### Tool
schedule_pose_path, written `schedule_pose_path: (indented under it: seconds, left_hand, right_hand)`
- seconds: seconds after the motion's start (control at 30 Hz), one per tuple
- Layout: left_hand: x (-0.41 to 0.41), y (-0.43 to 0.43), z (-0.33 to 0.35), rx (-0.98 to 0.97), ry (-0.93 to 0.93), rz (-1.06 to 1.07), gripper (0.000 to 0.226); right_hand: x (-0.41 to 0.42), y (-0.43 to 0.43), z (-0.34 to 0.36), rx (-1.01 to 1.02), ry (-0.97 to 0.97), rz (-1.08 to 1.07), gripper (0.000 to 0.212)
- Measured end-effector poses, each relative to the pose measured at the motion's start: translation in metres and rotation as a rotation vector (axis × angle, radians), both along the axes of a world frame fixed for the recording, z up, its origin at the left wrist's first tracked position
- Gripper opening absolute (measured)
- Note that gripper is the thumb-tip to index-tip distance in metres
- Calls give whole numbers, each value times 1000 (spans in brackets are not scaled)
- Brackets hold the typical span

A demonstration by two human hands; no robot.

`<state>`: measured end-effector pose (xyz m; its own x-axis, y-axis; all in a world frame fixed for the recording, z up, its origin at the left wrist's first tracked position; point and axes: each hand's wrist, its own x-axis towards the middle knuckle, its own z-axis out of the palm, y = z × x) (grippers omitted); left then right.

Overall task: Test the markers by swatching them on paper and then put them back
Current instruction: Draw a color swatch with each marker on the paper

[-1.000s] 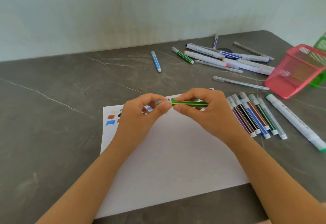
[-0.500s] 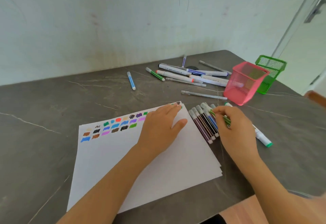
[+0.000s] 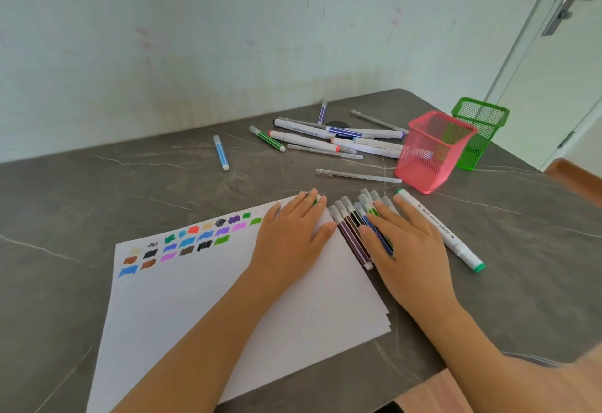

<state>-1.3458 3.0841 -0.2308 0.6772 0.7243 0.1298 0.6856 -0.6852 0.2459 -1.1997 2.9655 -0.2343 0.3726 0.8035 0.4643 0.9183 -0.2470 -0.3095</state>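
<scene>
We are pressing our left hand (image 3: 293,236) flat on the paper (image 3: 228,315), steadying it; our right hand (image 3: 407,243), fingers straight, is lying across the marker row (image 3: 348,233) beside it, probably stopping rolling.

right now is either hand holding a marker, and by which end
Nothing is gripped. The left hand lies flat on the paper; the right hand rests flat across the row of markers.

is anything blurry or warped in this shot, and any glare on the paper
Head view: the door leans steeply, wide-angle distortion; the right forearm in the bottom corner is smeared with blur; the swatches and row of markers are sharp; light is soft and even, no glare on the paper, faint shadows only.
</scene>
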Motion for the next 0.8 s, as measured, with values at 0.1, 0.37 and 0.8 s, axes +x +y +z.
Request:
schedule_pose_path:
  seconds: [0.1,0.37,0.8]
  left_hand:
    - [0,0,0,-13,-4,-3,58]
    - [0,4,-3,-4,-34,1,57]
    - [37,58,22,155,-98,26,45]
  right_hand:
    - [-2,0,1,-80,17,12,41]
    - [2,1,8,-58,97,6,44]
    - [34,48,23,-54,-38,34,36]
